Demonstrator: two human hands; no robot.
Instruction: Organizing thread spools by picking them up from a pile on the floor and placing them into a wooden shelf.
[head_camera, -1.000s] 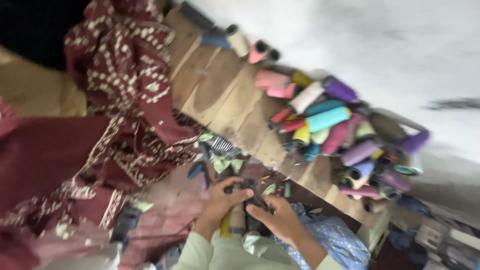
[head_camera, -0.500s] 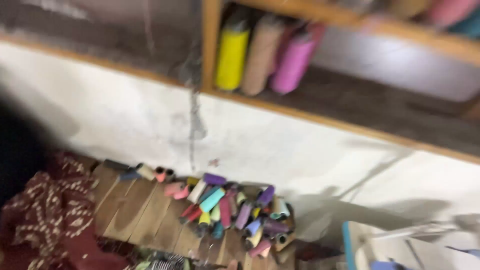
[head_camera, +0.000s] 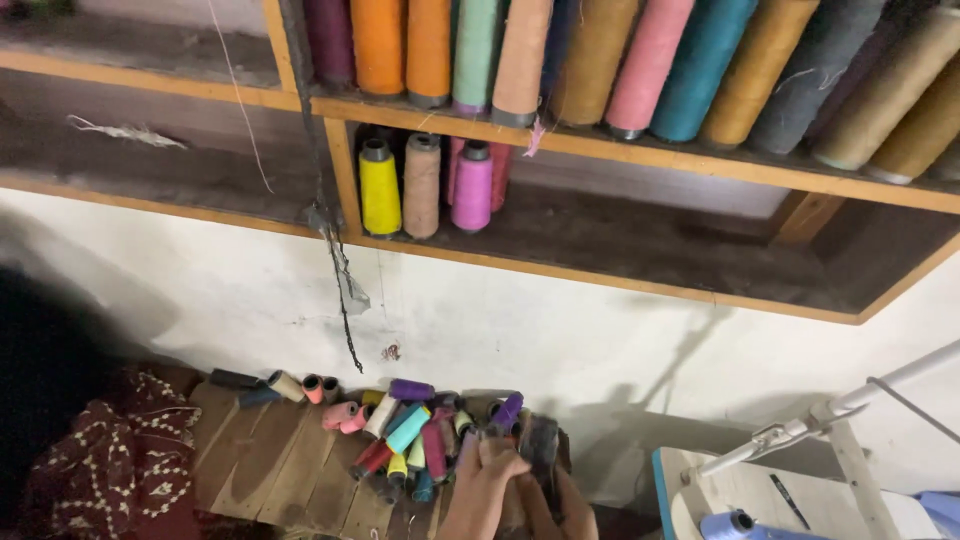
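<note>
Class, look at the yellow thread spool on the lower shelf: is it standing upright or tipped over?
Upright. The yellow spool stands on its base on the lower shelf, its open tube end on top, beside a tan spool and a pink spool.

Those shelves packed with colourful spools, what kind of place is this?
Probably a small tailoring or sewing workshop. Wooden shelves hold rows of thread cones, more spools lie heaped on a wooden board, and patterned maroon cloth sits beside it.

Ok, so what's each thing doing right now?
Left hand: raised, gripping a dark object.
Right hand: beside it, mostly hidden.
Yellow spool: upright on the lower shelf.
Spool pile: lying jumbled on the wooden boards.
Patterned cloth: crumpled.
</note>
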